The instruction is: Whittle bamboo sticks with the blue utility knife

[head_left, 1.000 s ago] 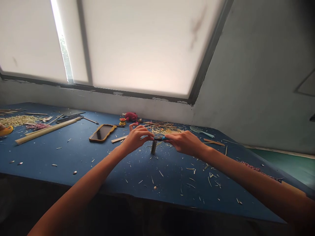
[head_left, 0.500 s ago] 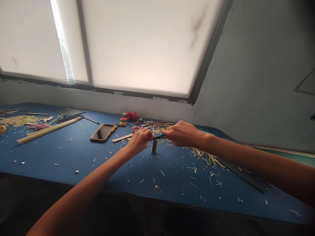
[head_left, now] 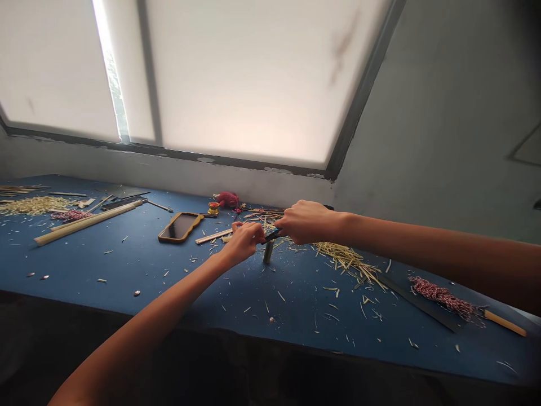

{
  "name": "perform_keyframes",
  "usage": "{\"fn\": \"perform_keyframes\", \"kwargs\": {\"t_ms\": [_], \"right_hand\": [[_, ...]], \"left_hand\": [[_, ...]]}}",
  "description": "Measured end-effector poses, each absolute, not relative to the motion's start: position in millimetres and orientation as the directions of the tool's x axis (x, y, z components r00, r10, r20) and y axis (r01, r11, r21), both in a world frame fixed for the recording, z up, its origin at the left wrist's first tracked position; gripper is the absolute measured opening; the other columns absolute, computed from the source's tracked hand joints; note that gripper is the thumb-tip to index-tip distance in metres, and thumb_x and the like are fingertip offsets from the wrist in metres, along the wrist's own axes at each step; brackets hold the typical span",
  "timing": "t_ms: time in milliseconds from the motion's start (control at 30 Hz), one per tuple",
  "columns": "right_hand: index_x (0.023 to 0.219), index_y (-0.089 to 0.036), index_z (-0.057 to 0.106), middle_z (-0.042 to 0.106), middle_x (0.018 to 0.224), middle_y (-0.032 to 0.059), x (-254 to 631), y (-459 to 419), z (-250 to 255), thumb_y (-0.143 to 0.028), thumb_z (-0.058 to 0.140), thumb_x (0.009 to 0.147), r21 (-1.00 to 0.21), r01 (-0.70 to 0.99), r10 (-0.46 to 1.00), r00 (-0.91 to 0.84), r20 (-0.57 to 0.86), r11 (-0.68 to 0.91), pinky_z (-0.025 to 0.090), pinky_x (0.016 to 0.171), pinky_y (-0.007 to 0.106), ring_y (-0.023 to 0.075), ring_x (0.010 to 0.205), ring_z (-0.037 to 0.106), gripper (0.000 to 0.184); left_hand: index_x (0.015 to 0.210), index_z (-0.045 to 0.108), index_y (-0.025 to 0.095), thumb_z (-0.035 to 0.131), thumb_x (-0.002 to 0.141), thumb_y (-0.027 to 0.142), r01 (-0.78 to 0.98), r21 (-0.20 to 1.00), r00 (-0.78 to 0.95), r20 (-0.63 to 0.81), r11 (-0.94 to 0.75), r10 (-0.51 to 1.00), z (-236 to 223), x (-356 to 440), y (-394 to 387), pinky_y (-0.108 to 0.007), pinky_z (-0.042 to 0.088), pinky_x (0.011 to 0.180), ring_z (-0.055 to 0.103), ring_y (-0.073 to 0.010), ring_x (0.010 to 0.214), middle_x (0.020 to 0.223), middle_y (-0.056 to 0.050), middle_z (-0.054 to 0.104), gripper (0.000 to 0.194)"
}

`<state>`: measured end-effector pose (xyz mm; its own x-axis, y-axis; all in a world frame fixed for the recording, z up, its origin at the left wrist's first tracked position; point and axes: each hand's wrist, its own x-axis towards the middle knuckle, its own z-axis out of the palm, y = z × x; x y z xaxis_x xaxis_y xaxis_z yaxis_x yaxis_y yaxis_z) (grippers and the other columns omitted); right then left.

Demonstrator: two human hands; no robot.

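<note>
My right hand [head_left: 305,221] is closed around a knife [head_left: 271,235] with a blue part showing at the grip and a dark blade. The blade slants down to the left, over the top of a short upright post [head_left: 267,254] standing on the blue table. My left hand [head_left: 245,241] is closed in a pinch at the blade's far end, with one finger raised. What its fingertips hold is too small to make out. Behind the hands are thin sticks [head_left: 268,213] and pale strips.
A phone in a yellow case [head_left: 181,227] lies left of my hands, with bamboo lengths [head_left: 91,223] beyond it. Shavings [head_left: 346,260] are heaped at right, near a red-and-white cord bundle [head_left: 442,296] and a wooden handle [head_left: 505,323]. A red figure [head_left: 228,199] sits near the wall.
My right hand and forearm have risen slightly, and the knife tilts more steeply. The cord bundle and wooden handle, formerly behind my forearm, are now visible. My left hand stays at the blade's end.
</note>
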<state>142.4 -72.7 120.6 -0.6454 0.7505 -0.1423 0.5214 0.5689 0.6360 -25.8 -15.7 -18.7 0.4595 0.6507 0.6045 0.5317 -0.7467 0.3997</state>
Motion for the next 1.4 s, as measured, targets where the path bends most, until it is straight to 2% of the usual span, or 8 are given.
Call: {"fn": "perform_keyframes", "kwargs": {"t_ms": [567, 767, 1067, 1167, 1267, 1400], "right_hand": [[0.085, -0.020, 0.064, 0.061, 0.068, 0.0027, 134, -67, 120, -0.016, 0.053, 0.071, 0.607, 0.563, 0.788, -0.589, -0.182, 0.561, 0.021, 0.053, 0.027, 0.0114, 0.056, 0.048, 0.018], [0.086, -0.020, 0.064, 0.062, 0.071, 0.0034, 136, -66, 117, -0.016, 0.052, 0.071, 0.604, 0.575, 0.796, -0.579, -0.176, 0.552, 0.022, 0.053, 0.027, 0.0117, 0.057, 0.049, 0.020], [0.086, -0.021, 0.064, 0.065, 0.072, 0.0042, 142, -70, 112, -0.019, 0.052, 0.074, 0.576, 0.616, 0.806, -0.577, -0.135, 0.538, 0.023, 0.051, 0.026, 0.0128, 0.058, 0.053, 0.017], [0.088, -0.020, 0.064, 0.066, 0.073, 0.0054, 144, -70, 104, -0.023, 0.052, 0.077, 0.574, 0.616, 0.803, -0.581, -0.133, 0.540, 0.027, 0.054, 0.026, 0.0155, 0.062, 0.057, 0.016], [0.090, -0.019, 0.063, 0.066, 0.074, 0.0063, 146, -71, 87, -0.019, 0.051, 0.078, 0.583, 0.597, 0.786, -0.605, -0.125, 0.552, 0.029, 0.055, 0.026, 0.0177, 0.065, 0.061, 0.017], [0.091, -0.017, 0.061, 0.065, 0.070, 0.0058, 153, -74, 64, -0.017, 0.045, 0.084, 0.567, 0.652, 0.799, -0.601, -0.019, 0.504, 0.028, 0.053, 0.027, 0.0180, 0.061, 0.061, 0.018]], "left_hand": [[0.081, 0.054, 0.017, 0.044, 0.071, 0.000, 0.520, 0.399, 0.477, 0.597, -0.755, 0.645, -23, -28, -8, -0.042, 0.029, 0.092, 0.060, -0.0164, 0.081, 0.082, -0.001, 0.067, 0.022], [0.081, 0.055, 0.018, 0.046, 0.076, 0.006, 0.533, 0.397, 0.483, 0.582, -0.747, 0.654, -23, -29, -8, -0.042, 0.029, 0.091, 0.058, -0.0169, 0.081, 0.083, -0.002, 0.066, 0.016], [0.081, 0.054, 0.017, 0.046, 0.078, 0.005, 0.542, 0.374, 0.511, 0.565, -0.753, 0.648, -19, -29, -10, -0.040, 0.028, 0.086, 0.056, -0.0160, 0.078, 0.082, -0.001, 0.065, 0.015], [0.081, 0.055, 0.017, 0.046, 0.076, 0.002, 0.554, 0.339, 0.533, 0.556, -0.760, 0.637, -21, -29, -12, -0.040, 0.028, 0.086, 0.056, -0.0173, 0.081, 0.082, -0.002, 0.065, 0.018], [0.079, 0.055, 0.017, 0.046, 0.074, 0.000, 0.580, 0.255, 0.584, 0.532, -0.773, 0.614, -27, -30, -13, -0.040, 0.028, 0.085, 0.057, -0.0201, 0.085, 0.080, -0.003, 0.064, 0.020], [0.077, 0.054, 0.018, 0.043, 0.075, -0.001, 0.629, 0.161, 0.595, 0.530, -0.761, 0.604, -33, -30, -10, -0.041, 0.028, 0.085, 0.056, -0.0222, 0.089, 0.081, -0.006, 0.062, 0.021]]}}
